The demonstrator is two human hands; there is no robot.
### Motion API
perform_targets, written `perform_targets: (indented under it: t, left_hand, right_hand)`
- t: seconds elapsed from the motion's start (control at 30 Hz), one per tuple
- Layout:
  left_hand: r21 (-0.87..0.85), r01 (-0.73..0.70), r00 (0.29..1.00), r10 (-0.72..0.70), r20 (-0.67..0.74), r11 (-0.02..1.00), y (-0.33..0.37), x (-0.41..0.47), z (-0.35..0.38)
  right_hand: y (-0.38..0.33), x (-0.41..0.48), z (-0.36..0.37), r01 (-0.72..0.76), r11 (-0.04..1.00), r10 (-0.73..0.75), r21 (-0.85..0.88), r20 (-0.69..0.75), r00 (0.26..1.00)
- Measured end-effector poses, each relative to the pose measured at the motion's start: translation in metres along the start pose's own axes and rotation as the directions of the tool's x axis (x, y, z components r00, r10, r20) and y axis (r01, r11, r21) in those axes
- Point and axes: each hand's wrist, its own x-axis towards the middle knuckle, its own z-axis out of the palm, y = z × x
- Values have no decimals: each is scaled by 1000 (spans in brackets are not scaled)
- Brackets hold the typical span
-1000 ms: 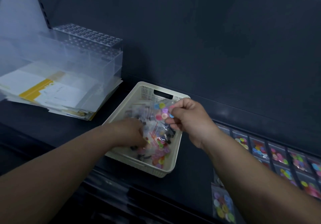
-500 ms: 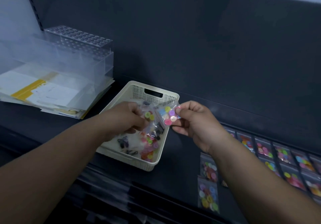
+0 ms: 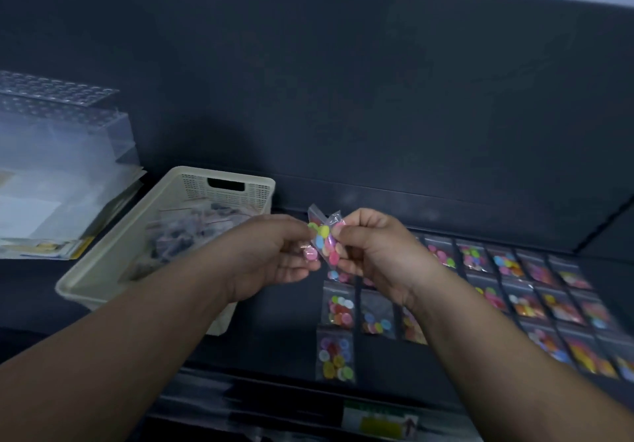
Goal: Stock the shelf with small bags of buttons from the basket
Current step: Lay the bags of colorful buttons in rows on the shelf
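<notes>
Above a dark shelf [image 3: 274,342], midway between basket [image 3: 103,265] and display rows, two bare hands meet over a small cluster of held bags [image 3: 324,239]. The left hand [image 3: 274,256] pinches the cluster's left side with curled fingertips and thumb. The right hand [image 3: 370,253] grips the right side the same way, so neither hand is free. The clear bags stand nearly upright between the fingertips, packed with green, yellow, blue and pink buttons; how many bags are in the cluster cannot be told.

Left of the hands the cream basket sits at an angle, its handle wall toward the back panel [image 3: 343,98]. More bags [image 3: 192,232] lie heaped inside it, blurred. The left forearm crosses its near right corner.

Right of the hands, laid bags [image 3: 507,266] lie flat in rows that run to the frame's right edge. The leftmost column lies directly below the held cluster. A bare strip of shelf separates that column from the basket and widens toward the front edge. Along that edge a label strip [image 3: 377,421] shows at the bottom of the view. The back panel rises close behind both basket and rows.

At far left, a clear box [image 3: 61,125] stands over a stack of papers [image 3: 34,222], just beside the basket.
</notes>
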Motion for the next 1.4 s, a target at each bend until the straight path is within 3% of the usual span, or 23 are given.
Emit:
perform_targets:
  t: [0.27,0.5,0.7,0.9,1.07,1.4]
  left_hand:
    - [245,-114,991,128,-44,963,-15,14,59]
    - [392,-108,994,111,16,913,-25,16,89]
    - [243,-63,993,36,114,968,-30,14,101]
    - [265,-69,997,75,-13,962,-37,9,87]
    - [203,-61,988,88,-125,977,-40,8,66]
    - [208,-42,991,67,-116,977,-47,8,50]
  right_hand:
    - [3,-27,-61,129,984,-154,-125,-223,962]
    - [6,-48,-97,136,978,-172,-160,-235,957]
    - [9,-55,-106,140,973,-175,-184,-190,966]
    - [19,-61,-102,109,975,-143,-195,-170,975]
    - [41,-69,-91,38,928,-64,-371,-56,996]
    - [79,-64,-72,-62,857,44,-511,-48,998]
